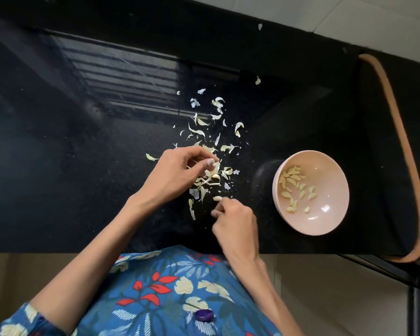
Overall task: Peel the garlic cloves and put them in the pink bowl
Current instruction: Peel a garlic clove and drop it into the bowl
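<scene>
Where peels (204, 132) scatter, black counter (83, 166), pale tiles (374, 18).

A glossy black stone worktop (83, 190) fills most of the frame. At upper left its polish carries a striped reflection (121, 69) of bright slats. Pale tiles (374, 15) fill the upper right corner. A brown curved band (407, 146) loops along the worktop's right end. Beige floor (337, 299) lies along the bottom, with a black frame (417, 299) at lower right.

Black counter (83, 190): garlic peels (238, 128), pink bowl (325, 170).
</scene>
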A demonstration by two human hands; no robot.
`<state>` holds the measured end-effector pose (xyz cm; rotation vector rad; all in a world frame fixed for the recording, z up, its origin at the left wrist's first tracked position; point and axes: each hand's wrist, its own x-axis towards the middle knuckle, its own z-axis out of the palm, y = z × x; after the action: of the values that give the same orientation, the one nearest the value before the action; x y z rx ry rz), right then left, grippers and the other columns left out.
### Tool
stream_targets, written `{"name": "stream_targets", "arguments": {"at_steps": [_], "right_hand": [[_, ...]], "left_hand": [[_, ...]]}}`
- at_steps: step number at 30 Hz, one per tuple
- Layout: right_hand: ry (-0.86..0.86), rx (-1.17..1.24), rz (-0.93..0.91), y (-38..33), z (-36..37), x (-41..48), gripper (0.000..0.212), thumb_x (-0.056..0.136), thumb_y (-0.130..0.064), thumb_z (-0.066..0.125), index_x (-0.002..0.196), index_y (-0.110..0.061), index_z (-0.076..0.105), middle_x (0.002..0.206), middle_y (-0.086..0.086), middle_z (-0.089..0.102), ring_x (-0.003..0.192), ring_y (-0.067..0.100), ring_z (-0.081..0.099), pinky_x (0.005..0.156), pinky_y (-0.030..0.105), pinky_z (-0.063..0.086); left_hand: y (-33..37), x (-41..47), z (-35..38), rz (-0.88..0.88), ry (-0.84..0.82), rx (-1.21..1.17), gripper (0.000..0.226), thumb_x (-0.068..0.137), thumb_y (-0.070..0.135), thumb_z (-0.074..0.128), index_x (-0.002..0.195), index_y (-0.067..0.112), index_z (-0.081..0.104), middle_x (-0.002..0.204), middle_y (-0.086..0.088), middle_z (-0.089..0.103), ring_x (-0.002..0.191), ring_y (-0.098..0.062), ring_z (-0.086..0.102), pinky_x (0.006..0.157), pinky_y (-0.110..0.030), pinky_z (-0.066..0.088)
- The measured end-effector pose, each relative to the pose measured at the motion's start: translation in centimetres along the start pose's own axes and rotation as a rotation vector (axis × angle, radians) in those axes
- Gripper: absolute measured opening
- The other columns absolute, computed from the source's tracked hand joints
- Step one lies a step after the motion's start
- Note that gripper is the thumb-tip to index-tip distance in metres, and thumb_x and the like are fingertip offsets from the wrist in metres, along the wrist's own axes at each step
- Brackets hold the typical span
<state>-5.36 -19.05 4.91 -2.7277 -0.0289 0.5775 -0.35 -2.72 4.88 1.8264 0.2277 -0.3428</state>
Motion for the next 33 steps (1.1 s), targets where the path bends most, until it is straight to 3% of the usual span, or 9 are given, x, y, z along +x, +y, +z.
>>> {"name": "stream_targets", "arguments": {"at_steps": [2, 5, 8, 11, 14, 19, 23, 29, 33], "right_hand": [[0.001, 0.181, 0.113, 1.1, -0.2, -0.3, 0.010, 0.086, -0.008, 0.068, 0.079, -0.014, 0.073, 0.085, -0.001, 0.074, 0.080, 0.019, 0.068, 0.075, 0.030, 0.049], [0.058, 0.395, 0.163, 1.7, -0.8, -0.4, 0.017, 0.085, -0.009, 0.074, 0.073, -0.022, 0.075, 0.071, -0.010, 0.073, 0.066, 0.008, 0.069, 0.071, 0.025, 0.055], [-0.004, 0.811, 0.309, 1.5, -1.7, -0.2, 0.020, 0.086, -0.002, 0.073, 0.077, -0.019, 0.078, 0.072, 0.000, 0.076, 0.065, 0.016, 0.073, 0.072, 0.037, 0.061], [-0.048, 1.197, 0.408, 1.0, -3.0, -0.1, 0.013, 0.084, 0.006, 0.070, 0.088, -0.003, 0.078, 0.082, 0.016, 0.076, 0.071, 0.024, 0.073, 0.070, 0.029, 0.060], [-0.080, 1.385, 0.457, 0.7, -3.7, -0.3, 0.014, 0.084, 0.008, 0.066, 0.096, 0.005, 0.073, 0.088, 0.020, 0.076, 0.079, 0.026, 0.075, 0.070, 0.027, 0.061], [-0.071, 1.469, 0.463, 0.9, -3.4, -0.9, 0.015, 0.083, 0.007, 0.069, 0.098, 0.007, 0.072, 0.092, 0.022, 0.076, 0.084, 0.028, 0.075, 0.075, 0.028, 0.062], [-0.036, 1.412, 0.402, 1.2, -2.8, -1.4, 0.014, 0.081, 0.004, 0.072, 0.095, 0.003, 0.077, 0.093, 0.020, 0.076, 0.083, 0.025, 0.073, 0.079, 0.027, 0.061], [0.034, 1.212, 0.289, 1.3, -1.8, -2.2, 0.020, 0.085, 0.004, 0.071, 0.092, -0.013, 0.080, 0.087, 0.012, 0.078, 0.078, 0.021, 0.073, 0.077, 0.025, 0.058], [0.067, 1.301, 0.347, 1.5, -1.8, -2.3, 0.017, 0.083, 0.008, 0.071, 0.092, -0.005, 0.078, 0.082, 0.012, 0.077, 0.071, 0.019, 0.070, 0.073, 0.024, 0.059]], "left_hand": [[0.0, 0.0, -0.3, -0.016, -0.004, 0.000, 0.011, 0.096, 0.024, 0.065, 0.099, 0.024, 0.075, 0.083, 0.010, 0.076, 0.076, -0.004, 0.071, 0.077, -0.018, 0.054], [0.3, 0.2, -0.4, -0.046, -0.039, -0.002, 0.011, 0.094, 0.027, 0.067, 0.098, 0.024, 0.077, 0.086, 0.009, 0.076, 0.074, -0.001, 0.069, 0.076, -0.016, 0.052], [0.4, 0.1, -0.2, -0.085, -0.147, -0.019, 0.011, 0.091, 0.027, 0.070, 0.096, 0.022, 0.079, 0.085, 0.004, 0.077, 0.073, -0.006, 0.070, 0.076, -0.026, 0.057], [0.1, -0.2, 0.3, -0.156, -0.336, -0.095, 0.016, 0.089, 0.017, 0.073, 0.104, 0.013, 0.078, 0.089, -0.004, 0.078, 0.084, -0.020, 0.074, 0.082, -0.031, 0.060], [-0.3, -0.6, 1.1, -0.198, -0.421, -0.203, 0.026, 0.086, 0.007, 0.074, 0.112, 0.004, 0.074, 0.100, -0.012, 0.077, 0.092, -0.024, 0.074, 0.084, -0.031, 0.060], [-0.6, -1.3, 1.7, -0.228, -0.326, -0.321, 0.019, 0.081, 0.000, 0.077, 0.099, 0.003, 0.077, 0.089, -0.012, 0.077, 0.077, -0.016, 0.072, 0.068, -0.021, 0.058], [-1.5, -2.0, 2.1, -0.215, -0.262, -0.327, 0.009, 0.079, 0.003, 0.078, 0.088, 0.002, 0.076, 0.082, -0.020, 0.074, 0.070, -0.019, 0.068, 0.064, -0.020, 0.057], [-2.3, -2.6, 2.8, -0.246, -0.213, -0.437, 0.027, 0.069, 0.015, 0.080, 0.090, -0.002, 0.075, 0.080, -0.020, 0.072, 0.066, -0.019, 0.067, 0.067, -0.025, 0.058], [-2.3, -3.1, 3.0, -0.262, -0.228, -0.460, 0.021, 0.075, 0.005, 0.079, 0.094, -0.002, 0.075, 0.085, -0.019, 0.074, 0.072, -0.019, 0.070, 0.070, -0.024, 0.060]]}}
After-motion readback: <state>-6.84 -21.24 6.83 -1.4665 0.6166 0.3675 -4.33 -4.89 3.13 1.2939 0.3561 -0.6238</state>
